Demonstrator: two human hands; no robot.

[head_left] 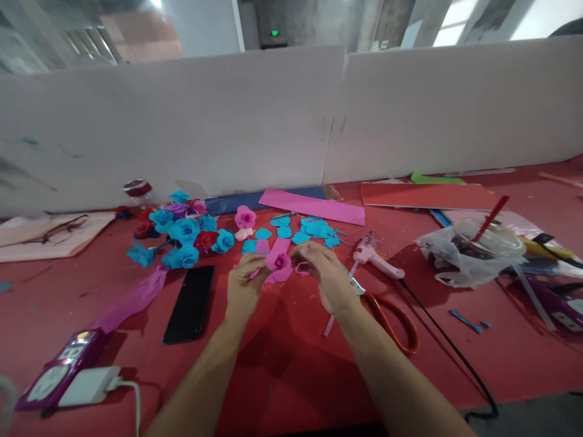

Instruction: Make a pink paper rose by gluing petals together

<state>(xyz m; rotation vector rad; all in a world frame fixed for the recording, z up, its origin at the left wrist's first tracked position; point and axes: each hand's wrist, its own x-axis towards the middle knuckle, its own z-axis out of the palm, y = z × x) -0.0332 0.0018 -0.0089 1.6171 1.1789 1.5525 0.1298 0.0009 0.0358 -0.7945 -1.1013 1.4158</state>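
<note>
Both my hands meet over the red table around a small pink paper rose. My left hand pinches the rose from the left, fingers closed on it. From the right, the curled fingers of my right hand close on the rose's petals. Pink petal pieces lie just beyond the rose. A finished pink rose sits further back, beside loose blue cut petals.
A bunch of blue, red and purple paper roses lies at left. A black phone rests next to my left arm. A pink glue gun, red-handled scissors, a bagged drink cup, paper sheets and a power strip surround the work spot.
</note>
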